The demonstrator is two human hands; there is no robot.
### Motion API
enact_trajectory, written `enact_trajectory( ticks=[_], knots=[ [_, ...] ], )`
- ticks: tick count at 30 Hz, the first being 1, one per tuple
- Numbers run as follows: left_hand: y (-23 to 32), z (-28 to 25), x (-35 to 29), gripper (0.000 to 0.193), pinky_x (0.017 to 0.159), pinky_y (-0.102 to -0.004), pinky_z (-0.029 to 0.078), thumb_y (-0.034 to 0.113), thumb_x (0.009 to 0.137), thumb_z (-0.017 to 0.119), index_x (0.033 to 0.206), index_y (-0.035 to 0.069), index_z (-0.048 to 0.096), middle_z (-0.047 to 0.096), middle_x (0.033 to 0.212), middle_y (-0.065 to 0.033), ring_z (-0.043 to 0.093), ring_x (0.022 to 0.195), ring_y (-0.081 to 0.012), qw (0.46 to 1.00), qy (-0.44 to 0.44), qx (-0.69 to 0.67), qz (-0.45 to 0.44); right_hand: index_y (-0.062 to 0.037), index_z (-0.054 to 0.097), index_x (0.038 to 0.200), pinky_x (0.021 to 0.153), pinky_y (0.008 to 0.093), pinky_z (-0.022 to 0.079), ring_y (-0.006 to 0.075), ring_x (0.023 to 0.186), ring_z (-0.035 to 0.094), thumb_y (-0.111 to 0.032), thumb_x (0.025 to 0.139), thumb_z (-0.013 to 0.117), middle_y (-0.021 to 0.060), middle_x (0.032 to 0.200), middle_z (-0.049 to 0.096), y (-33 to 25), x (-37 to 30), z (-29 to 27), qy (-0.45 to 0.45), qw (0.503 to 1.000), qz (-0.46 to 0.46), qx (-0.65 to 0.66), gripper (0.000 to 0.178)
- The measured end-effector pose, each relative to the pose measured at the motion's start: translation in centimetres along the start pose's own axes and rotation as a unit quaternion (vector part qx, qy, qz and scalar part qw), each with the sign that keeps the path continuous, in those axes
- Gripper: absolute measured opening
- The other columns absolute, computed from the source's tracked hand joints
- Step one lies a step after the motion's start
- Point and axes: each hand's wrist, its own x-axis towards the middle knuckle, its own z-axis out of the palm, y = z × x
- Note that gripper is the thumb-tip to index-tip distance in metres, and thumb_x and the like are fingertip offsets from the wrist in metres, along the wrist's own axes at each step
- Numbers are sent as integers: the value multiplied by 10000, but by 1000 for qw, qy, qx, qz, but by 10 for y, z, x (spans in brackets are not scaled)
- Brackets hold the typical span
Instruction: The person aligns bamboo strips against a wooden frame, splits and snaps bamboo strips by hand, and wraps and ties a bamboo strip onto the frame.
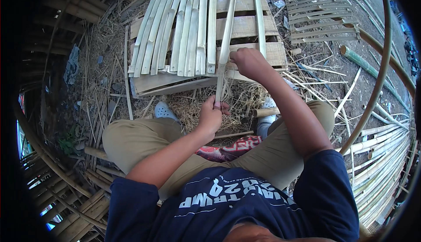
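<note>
A pallet (245, 27) lies on the ground ahead of the seated person's knees. On its left half a row of split slats (175, 31) lies side by side, running away from the person. Right of them, one strip (226, 40) runs from the pallet down toward the person; the left hand (211, 115) grips its near end, and the right hand (247, 62) rests on it farther up, at the pallet's near edge. A woven panel (322, 16) lies on the ground to the right of the pallet. Poles (386, 163) are stacked at the far right. Straw (193, 106) lies between the feet.
</note>
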Motion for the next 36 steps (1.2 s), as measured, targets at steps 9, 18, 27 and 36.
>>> enact_trajectory(
  ticks=[9,18,27,36],
  knots=[
    [55,-40,-16,631,799,-329,499,537,1063,332,1344,7,528,669,1152,-93,673,966,-194,986,-168,13,8,-105,739,922,593,421,515,311,676,657,-26,793,659,84,742,670,-26,-17,-77,117,988,-83,60,171],
    [104,-35,16,511,717,-366,531,516,1048,393,1187,66,593,658,981,-93,661,897,-198,982,-151,-107,-35,-104,706,946,547,434,497,315,627,630,-30,722,667,79,694,591,-62,-39,-80,87,981,-157,75,239],
    [116,-6,14,443,598,-299,438,342,1065,468,809,24,641,570,660,-20,502,581,-112,972,98,19,211,-53,583,819,529,505,480,395,544,619,-205,944,626,174,580,604,-86,-51,-83,44,998,10,52,202],
    [137,-6,9,478,574,-283,406,317,1080,443,787,3,653,590,634,-21,484,568,-75,941,145,101,290,-24,612,881,557,527,501,409,570,635,-217,972,562,191,591,613,-91,-59,-91,64,992,-22,111,219]
  ],
)
